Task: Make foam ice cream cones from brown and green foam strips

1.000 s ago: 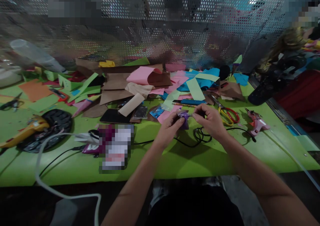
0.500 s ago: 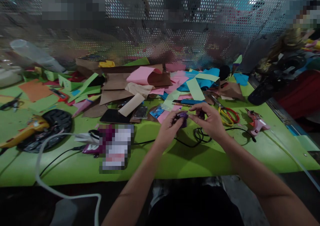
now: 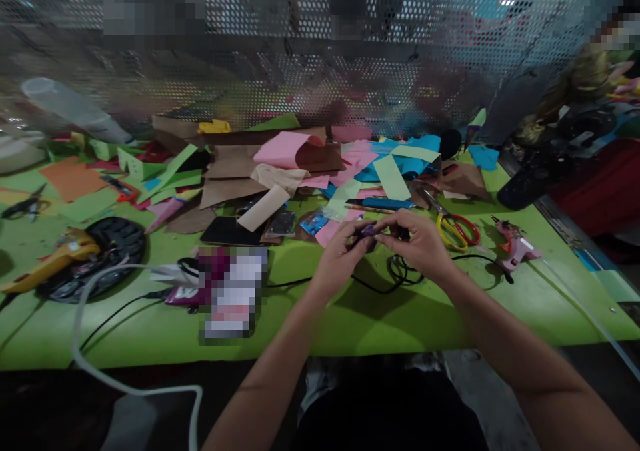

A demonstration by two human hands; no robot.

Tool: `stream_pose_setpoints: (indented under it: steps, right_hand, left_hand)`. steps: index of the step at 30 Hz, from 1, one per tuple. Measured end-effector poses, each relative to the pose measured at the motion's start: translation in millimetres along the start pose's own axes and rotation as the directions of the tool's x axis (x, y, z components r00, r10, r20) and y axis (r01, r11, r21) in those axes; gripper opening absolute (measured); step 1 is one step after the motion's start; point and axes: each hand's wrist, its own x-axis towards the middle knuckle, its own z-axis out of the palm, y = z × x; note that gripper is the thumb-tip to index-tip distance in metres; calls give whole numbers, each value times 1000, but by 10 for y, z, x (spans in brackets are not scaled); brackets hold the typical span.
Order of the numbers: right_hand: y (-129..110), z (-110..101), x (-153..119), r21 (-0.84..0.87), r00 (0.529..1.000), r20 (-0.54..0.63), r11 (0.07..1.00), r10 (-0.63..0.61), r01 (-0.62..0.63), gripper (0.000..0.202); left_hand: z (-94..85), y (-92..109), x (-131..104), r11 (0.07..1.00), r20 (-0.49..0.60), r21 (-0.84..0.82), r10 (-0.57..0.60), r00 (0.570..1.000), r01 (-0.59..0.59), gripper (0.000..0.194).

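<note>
A small dark purple piece (image 3: 369, 231) is held between my two hands, above the middle of the green table (image 3: 290, 324). My left hand (image 3: 344, 248) pinches it from the left, thumb and fingers closed on its edge. From the right, the thumb and fingertips of my right hand (image 3: 411, 239) close on the same piece. Its exact shape is partly hidden by my fingers. Just behind my hands lie a blue cutter (image 3: 387, 203) and a small bag of blue bits (image 3: 314, 223). A black cable (image 3: 383, 291) runs beneath them.
Scissors (image 3: 457, 231) and a pink glue gun (image 3: 519, 248) lie to the right. Paper scraps (image 3: 280, 151) pile along the back. At left are a yellow glue gun (image 3: 55, 264) on a black tray (image 3: 127, 238) and a white cable (image 3: 80, 318). A phone (image 3: 235, 291) lies left of centre.
The purple piece has turned between my fingers and shows less of its lower part. My right hand has moved slightly closer to my left hand, its fingertips now on the piece.
</note>
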Motion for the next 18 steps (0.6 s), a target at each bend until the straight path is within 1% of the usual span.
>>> stream_pose_setpoints:
  steps: [4,7,9,11,15,18]
  right_hand:
    - [10,-9,9,-9,998,59,1000,28,-28,4]
    - [1,-18,14,-53,996,88,999,12,-7,5]
    - [-9,-22,14,-76,995,100,997,-3,11,5]
    - [-12,-22,10,-83,996,85,996,-15,22,4]
    - [4,-15,0,-65,1000,-1,998,-21,20,4]
    - [13,-8,-6,-73,1000,-18,997,-24,22,1]
  left_hand:
    - [0,-11,3,996,11,74,43,999,-44,29]
    - [2,-19,8,989,15,116,89,996,-90,27]
    - [5,-17,10,989,12,114,98,995,-99,27]
    - [9,-12,11,994,3,79,74,997,-74,28]
    - [14,-3,8,1000,-2,13,2,1000,-2,31]
    - [17,-7,5,1000,-1,-7,-21,1000,21,31]
